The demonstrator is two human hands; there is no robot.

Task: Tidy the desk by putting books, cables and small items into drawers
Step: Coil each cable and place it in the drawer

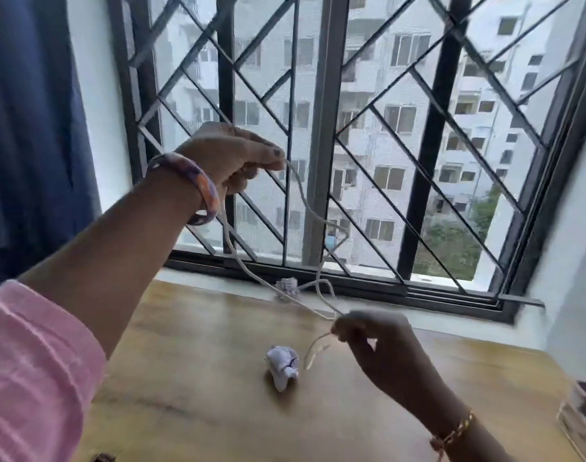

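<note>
While the white cable (313, 213) hangs slack in the air, both of its gripped stretches are already in the person's hands: the left hand (229, 158), raised high in front of the window, has its fingers curled round an upper part of the cord, and the right hand (373, 341), lower and closer to the body, pinches another part between thumb and fingertips, with a short blurred tail dangling below that pinch. Between the two hands the cable's long run slopes down from upper left to lower right, sagging in loose loops that dip towards the far edge of the desk (191, 378). Gathering it looks like the step in hand, and the right hand is the nearer one to the drooping loops, so winding probably turns on bringing that hand up towards the left. Just below and to the left of the right hand a crumpled paper ball (282, 366) lies on the wooden top; a second paper ball (287, 288) sits farther off, by the window sill, touching or just behind the cord. Beyond the hands stands a barred window (351, 128), with a blue curtain (31, 128) far to the left. No drawer is in view.
</note>
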